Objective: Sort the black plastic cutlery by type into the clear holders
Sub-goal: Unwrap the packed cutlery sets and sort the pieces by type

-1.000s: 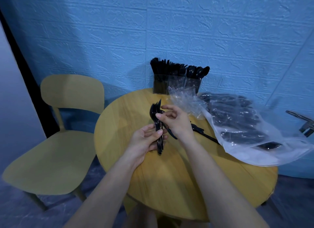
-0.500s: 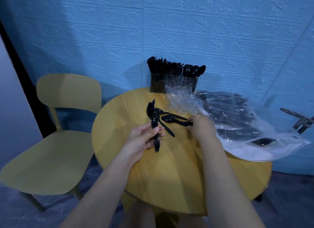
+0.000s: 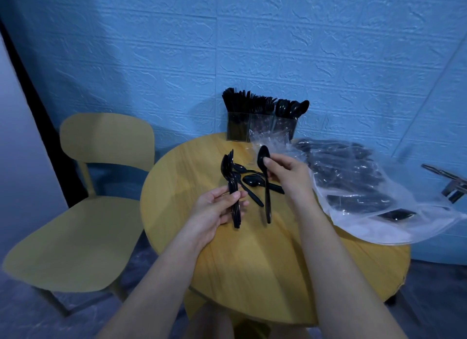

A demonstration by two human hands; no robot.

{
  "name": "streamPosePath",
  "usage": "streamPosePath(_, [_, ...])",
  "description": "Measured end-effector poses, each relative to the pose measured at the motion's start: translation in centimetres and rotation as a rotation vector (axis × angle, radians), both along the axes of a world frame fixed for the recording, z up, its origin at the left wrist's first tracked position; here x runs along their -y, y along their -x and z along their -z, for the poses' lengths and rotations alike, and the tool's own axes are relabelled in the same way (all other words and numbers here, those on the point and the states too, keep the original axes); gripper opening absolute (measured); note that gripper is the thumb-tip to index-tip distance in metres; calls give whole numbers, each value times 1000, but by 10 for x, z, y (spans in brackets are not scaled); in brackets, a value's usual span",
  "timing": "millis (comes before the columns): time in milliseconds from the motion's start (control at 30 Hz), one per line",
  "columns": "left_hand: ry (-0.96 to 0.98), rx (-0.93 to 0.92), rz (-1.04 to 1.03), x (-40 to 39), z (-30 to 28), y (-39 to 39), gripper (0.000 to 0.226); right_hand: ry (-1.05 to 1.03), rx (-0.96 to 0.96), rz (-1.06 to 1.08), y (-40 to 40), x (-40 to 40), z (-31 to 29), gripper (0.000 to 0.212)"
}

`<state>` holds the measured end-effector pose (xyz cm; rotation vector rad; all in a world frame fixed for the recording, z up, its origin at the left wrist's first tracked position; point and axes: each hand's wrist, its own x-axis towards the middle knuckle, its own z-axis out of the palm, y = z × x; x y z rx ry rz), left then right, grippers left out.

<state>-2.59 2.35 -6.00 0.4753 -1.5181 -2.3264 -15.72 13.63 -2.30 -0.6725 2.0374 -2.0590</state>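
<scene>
- Both forearms reached forward over the near edge of the round wooden table (image 3: 252,275); palms faced roughly inward.
- The left hand (image 3: 217,209) was closed around a stacked bundle of black cutlery (image 3: 231,187), thumb across the handles; the heads pointed up and away, the handle ends hung below the fingers.
- The right hand (image 3: 288,174) pinched a single black spoon (image 3: 265,182) at the neck just below its bowl; bowl up, handle hanging down above the tabletop.
- Loose spoons (image 3: 249,180) lay on the table between the two hands.
- A clear plastic bag (image 3: 366,202) of black cutlery lay to the right, overhanging the table edge.
- The clear holders (image 3: 260,126) stood at the far edge against the blue textured wall (image 3: 278,48), filled with upright black cutlery.
- A yellow chair (image 3: 83,212) stood left of the table.
</scene>
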Motion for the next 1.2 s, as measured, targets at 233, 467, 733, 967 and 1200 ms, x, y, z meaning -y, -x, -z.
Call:
streamPosePath(233, [10, -45, 71, -5, -7, -3, 30, 54, 93, -51, -22, 31, 7, 17])
streamPosePath(467, [-43, -47, -7, -1, -5, -2, 39, -358, -301, 78, -17, 35, 11, 21])
streamPosePath(733, [-107, -80, -130, 6, 0, 0, 16, -1110, -639, -3, -11, 32, 19, 18])
streamPosePath(967, [-122, -72, -179, 8, 1, -1, 24, -847, -434, 103, -11, 24, 19, 10])
streamPosePath(1200, [-23, -60, -238, 6, 1, 0, 25, -159, 65, -292, -29, 19, 7, 11])
